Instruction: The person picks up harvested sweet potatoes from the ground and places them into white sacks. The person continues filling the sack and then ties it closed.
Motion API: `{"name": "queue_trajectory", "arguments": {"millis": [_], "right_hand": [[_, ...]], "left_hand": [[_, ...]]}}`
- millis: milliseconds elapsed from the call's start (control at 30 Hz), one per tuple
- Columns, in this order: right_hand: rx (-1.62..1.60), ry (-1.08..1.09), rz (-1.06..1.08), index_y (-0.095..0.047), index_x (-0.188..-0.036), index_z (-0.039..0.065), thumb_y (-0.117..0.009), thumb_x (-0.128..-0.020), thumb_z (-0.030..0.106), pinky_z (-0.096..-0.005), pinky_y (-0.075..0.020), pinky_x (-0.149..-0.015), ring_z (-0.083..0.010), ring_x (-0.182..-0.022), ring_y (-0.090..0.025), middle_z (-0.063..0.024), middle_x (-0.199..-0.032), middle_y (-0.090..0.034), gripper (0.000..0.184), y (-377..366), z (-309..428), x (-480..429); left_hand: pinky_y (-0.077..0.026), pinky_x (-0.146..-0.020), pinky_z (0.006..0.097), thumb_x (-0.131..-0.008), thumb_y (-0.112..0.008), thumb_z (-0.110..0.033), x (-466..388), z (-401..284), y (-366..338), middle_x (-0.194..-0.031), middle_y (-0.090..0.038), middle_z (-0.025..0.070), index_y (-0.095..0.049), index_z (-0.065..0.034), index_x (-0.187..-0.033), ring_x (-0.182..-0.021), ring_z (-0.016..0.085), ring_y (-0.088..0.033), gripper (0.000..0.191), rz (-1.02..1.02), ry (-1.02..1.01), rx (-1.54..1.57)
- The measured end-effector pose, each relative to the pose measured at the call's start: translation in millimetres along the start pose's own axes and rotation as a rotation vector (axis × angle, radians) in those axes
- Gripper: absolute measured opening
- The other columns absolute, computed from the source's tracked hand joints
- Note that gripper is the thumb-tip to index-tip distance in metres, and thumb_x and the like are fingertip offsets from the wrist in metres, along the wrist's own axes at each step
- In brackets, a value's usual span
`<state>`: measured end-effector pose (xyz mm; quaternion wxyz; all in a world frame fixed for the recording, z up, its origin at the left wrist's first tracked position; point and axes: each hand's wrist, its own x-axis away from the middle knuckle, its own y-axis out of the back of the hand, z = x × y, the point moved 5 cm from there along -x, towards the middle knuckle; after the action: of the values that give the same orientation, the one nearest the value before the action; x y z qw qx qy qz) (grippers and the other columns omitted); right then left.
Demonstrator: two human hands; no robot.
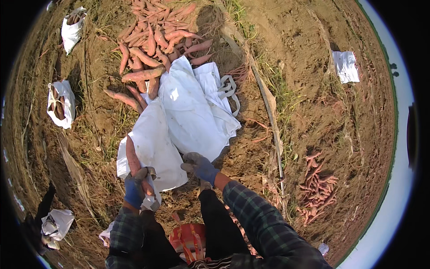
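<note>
My left hand (pixel 135 190), in a blue and grey work glove, grips a long sweet potato (pixel 133 156) pointing away from me. A pale strap (pixel 153 172) and a fold of white bag lie against that hand; whether the fingers hold them too is unclear. The white woven bag (pixel 151 141) lies slack on the soil beside it. My right hand (pixel 200 168), gloved alike, is at the near edge of another flat white bag (pixel 191 114), thumb and fingers apart with nothing seen between them. Light handles (pixel 230 90) stick out on the right of the flat bags.
Beyond the bags is a large heap of sweet potatoes (pixel 151 37); a smaller pile (pixel 317 191) lies right. Filled white bags (pixel 62 104) stand left. Between my legs is a red-orange seat (pixel 188 235). A strip of plastic film (pixel 268 97) runs along the soil.
</note>
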<state>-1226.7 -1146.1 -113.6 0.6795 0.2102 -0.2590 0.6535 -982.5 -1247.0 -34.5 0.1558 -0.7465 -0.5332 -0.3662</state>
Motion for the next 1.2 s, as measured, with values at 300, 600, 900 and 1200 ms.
{"name": "queue_trajectory", "arguments": {"millis": [300, 600, 900, 1200], "right_hand": [[1.003, -0.332, -0.456, -0.022, -0.148, 0.002, -0.07, -0.058, 0.078, -0.0474, -0.0204, -0.116, -0.0414, -0.142, -0.02, -0.023, -0.153, -0.024, 0.128, 201, -23, -114], [0.615, -0.293, -0.542, -0.022, -0.145, -0.006, -0.066, -0.069, 0.073, -0.0419, -0.0359, -0.106, -0.0366, -0.133, -0.034, -0.0274, -0.144, -0.032, 0.118, 147, -168, -160], [0.234, -0.665, -0.336, -0.051, -0.128, 0.0, -0.067, -0.084, 0.047, -0.0419, -0.0531, -0.08, -0.0252, -0.091, -0.065, -0.0146, -0.112, -0.064, 0.067, 168, -208, -169], [0.064, -0.188, -0.408, -0.037, -0.136, -0.015, -0.068, -0.084, 0.053, -0.0354, -0.0452, -0.097, -0.0259, -0.112, -0.057, -0.0227, -0.128, -0.056, 0.091, 162, -229, -180]], "left_hand": [[-0.046, -0.074, 0.0283, -0.092, -0.048, -0.028, 26, 23, 12, -0.088, -0.063, 0.0032, -0.065, -0.002, -0.095, -0.081, 0.014, -0.058, 0.032, -0.155, 0.032, 0.226], [-0.038, -0.101, 0.0389, -0.088, -0.053, -0.04, 44, 113, 40, -0.128, -0.052, 0.0098, -0.042, 0.0004, -0.135, -0.116, 0.024, -0.05, 0.063, 0.047, 0.258, 0.392], [-0.037, -0.101, 0.037, -0.088, -0.051, -0.042, 53, 126, 32, -0.127, -0.052, 0.0079, -0.048, -0.0021, -0.131, -0.116, 0.023, -0.049, 0.059, 0.042, 0.277, 0.442], [-0.036, -0.104, 0.0386, -0.084, -0.059, -0.036, 52, 143, 37, -0.132, -0.051, 0.0078, -0.04, -0.0029, -0.139, -0.119, 0.025, -0.049, 0.067, -0.053, 0.345, 0.724]]}}
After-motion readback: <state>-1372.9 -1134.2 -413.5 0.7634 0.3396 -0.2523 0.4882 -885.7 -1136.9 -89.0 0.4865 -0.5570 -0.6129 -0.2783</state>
